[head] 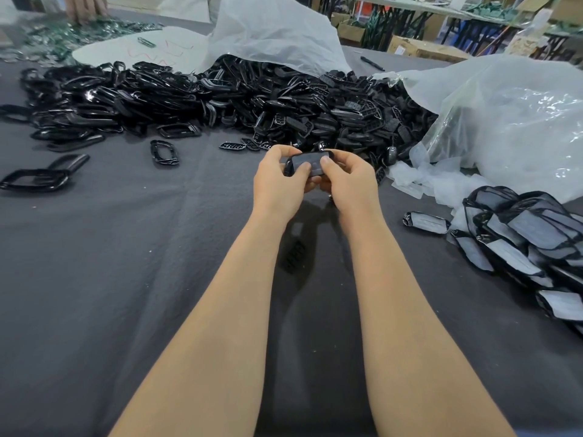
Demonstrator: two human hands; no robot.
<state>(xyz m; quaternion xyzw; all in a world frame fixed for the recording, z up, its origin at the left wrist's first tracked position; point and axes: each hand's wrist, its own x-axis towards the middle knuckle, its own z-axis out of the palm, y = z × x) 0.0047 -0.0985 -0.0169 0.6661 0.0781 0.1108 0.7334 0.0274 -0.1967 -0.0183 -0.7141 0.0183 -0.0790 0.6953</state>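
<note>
- Left hand (277, 181) and right hand (347, 181) hold one black shell (310, 162) between them, just above the counter (126, 263), at the near edge of the parts heap (284, 102).
- Each grip pinches the shell: thumb on its top face, fingers curled under.
- Progress, my read: one piece mid-assembly. The finished stack (530, 234) of film-covered pieces at right suggests a fair batch done.
- Left to do: plenty. The heap and the ring frames (94, 102) look barely dented.
- Loose part (295, 255) lies on the cloth between the forearms.
- Counter has a dark grey cloth; clear plastic bag (511, 121) right, white bag (277, 29) behind.
- Workshop room: cartons (419, 48) at back, another person's hand (85, 7) top left.
</note>
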